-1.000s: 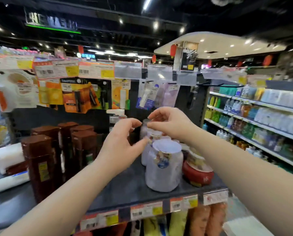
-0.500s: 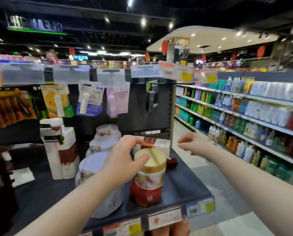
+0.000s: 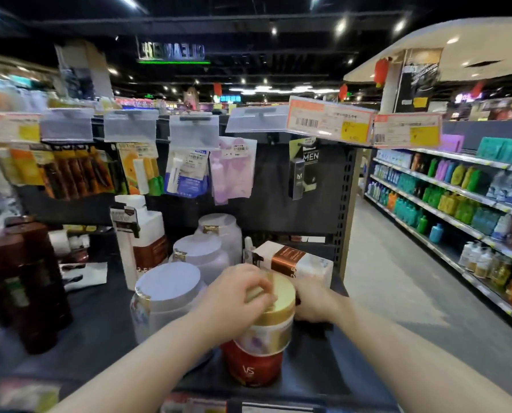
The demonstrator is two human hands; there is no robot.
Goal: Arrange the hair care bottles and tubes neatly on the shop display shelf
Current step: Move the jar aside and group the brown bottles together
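The dark shelf [image 3: 94, 320] carried three pale jars [image 3: 167, 296] in a row. At its front edge, a gold-lidded jar [image 3: 274, 320] sat on a red jar [image 3: 253, 366]. The left hand [image 3: 234, 296] curled over the gold lid; the right hand [image 3: 314, 302] reached behind it, grip unclear.

Dark ceiling [image 3: 249, 13], stocked aisle shelves [image 3: 457, 204]

Your left hand [image 3: 234, 296] and right hand [image 3: 316, 304] are both bare: no gloves, rings or watch show. Your forearms are uncovered all the way to the bottom edge of the view, with no sleeve or cuff showing.
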